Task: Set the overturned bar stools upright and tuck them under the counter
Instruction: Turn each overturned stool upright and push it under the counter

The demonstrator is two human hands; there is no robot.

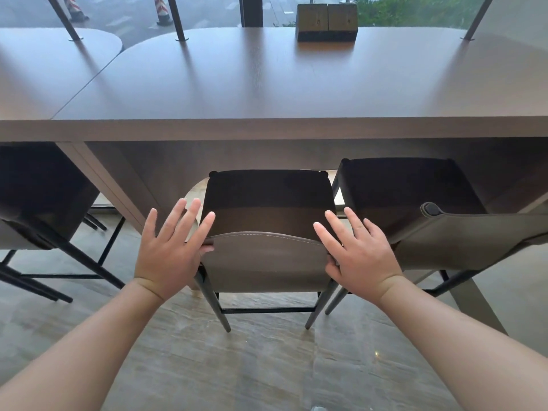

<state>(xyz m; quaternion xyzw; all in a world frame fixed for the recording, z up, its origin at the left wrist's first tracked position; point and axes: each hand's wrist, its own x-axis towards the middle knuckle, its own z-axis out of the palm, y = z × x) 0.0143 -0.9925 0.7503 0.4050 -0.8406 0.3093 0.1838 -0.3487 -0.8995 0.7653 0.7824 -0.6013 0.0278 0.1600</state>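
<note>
Both hands, left (pixel 170 247) and right (pixel 354 250), fingers spread, flank the middle stool's (pixel 267 256) backrest, thumbs seemingly touching it.

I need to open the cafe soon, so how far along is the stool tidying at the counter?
Nearly done in this view. The left stool and right stool stand upright with seats under the counter. The middle stool is upright too. The left hand and right hand, fingers spread, touch its backrest edges; its seat is only partly under. Left: push it in. No overturned stool shows.
</note>
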